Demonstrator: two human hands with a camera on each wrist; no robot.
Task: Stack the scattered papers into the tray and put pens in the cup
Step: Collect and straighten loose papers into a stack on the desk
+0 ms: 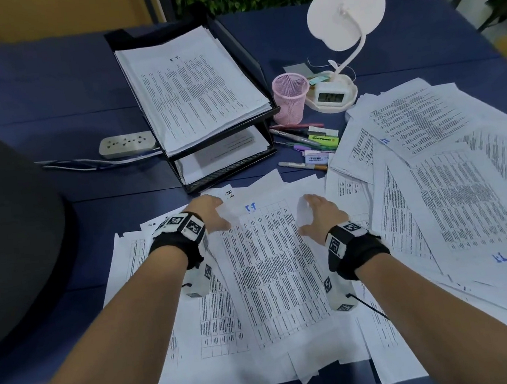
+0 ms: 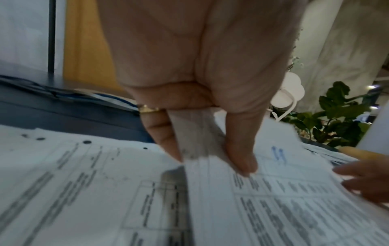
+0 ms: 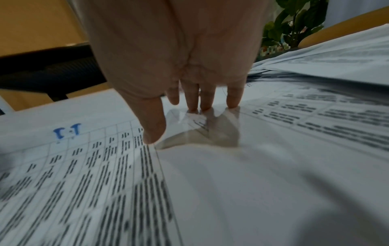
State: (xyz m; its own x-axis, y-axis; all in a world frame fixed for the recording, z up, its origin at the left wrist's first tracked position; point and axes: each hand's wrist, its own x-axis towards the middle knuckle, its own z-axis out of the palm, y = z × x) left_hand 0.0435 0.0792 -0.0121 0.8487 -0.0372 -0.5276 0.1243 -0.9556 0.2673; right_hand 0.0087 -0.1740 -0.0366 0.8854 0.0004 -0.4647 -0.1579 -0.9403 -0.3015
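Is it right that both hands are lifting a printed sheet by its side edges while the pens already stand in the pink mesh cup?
Not quite. The head view shows the pens lying on the table beside the pink mesh cup, which looks empty. The rest holds: left hand and right hand grip the printed sheet by its side edges.

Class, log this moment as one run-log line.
left hand: pinches sheet | right hand: lifts its edge | tray: part filled | pens: outside cup

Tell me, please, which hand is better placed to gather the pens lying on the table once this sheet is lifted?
Right, probably. The pens lie just right of the tray, below the pink cup, ahead of the right hand. The left hand would have to cross over.
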